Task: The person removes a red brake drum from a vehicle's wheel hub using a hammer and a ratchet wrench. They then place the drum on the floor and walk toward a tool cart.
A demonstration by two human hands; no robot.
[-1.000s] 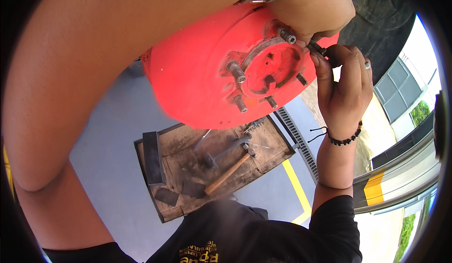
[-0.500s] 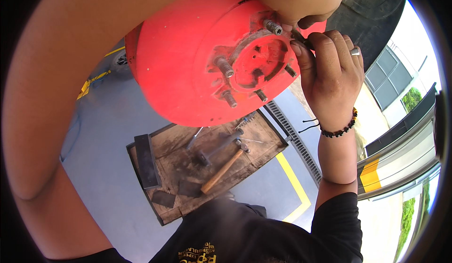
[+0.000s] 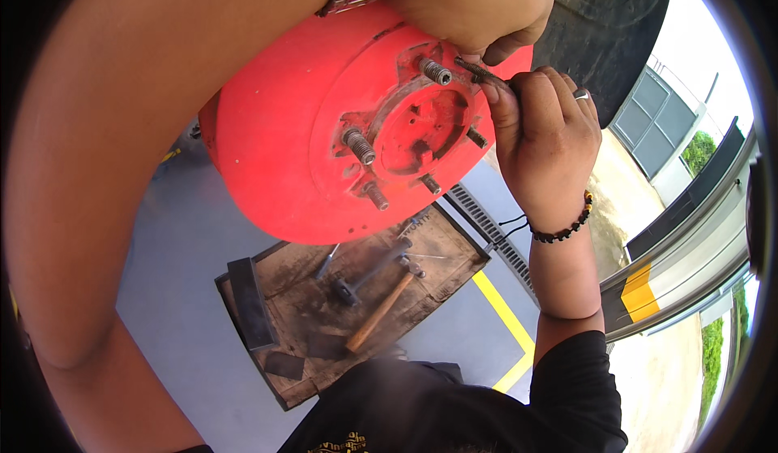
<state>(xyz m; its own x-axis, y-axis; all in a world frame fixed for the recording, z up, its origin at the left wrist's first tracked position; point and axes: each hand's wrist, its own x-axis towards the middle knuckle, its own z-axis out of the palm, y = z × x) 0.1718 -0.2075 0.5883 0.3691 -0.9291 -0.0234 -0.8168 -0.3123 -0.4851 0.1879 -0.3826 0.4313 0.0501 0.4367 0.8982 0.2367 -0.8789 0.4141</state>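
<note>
A domed red drum (image 3: 279,129) with several thick threaded studs (image 3: 357,146) around a round recess fills the upper middle. Over its top edge bends my left hand (image 3: 478,7), fingers curled; a fingertip lies by a dark threaded stud (image 3: 476,69). What its other fingers grip is hidden. From the right, my right hand (image 3: 551,125) pinches the outer end of that stud between thumb and bent fingers. I cannot tell whether this stud is fixed in the drum or loose.
Behind the drum at upper right is a black tyre (image 3: 608,32). Below, a stained tray (image 3: 284,271) on the grey floor holds a wooden-handled hammer (image 3: 381,311), a dark metal tool (image 3: 373,271) and a long black block (image 3: 251,303). A floor grate (image 3: 490,226) runs beside it.
The drum and both hands have shifted left in the view, and my left wrist's metal watch band now shows. More of the threaded stud between the hands is visible.
</note>
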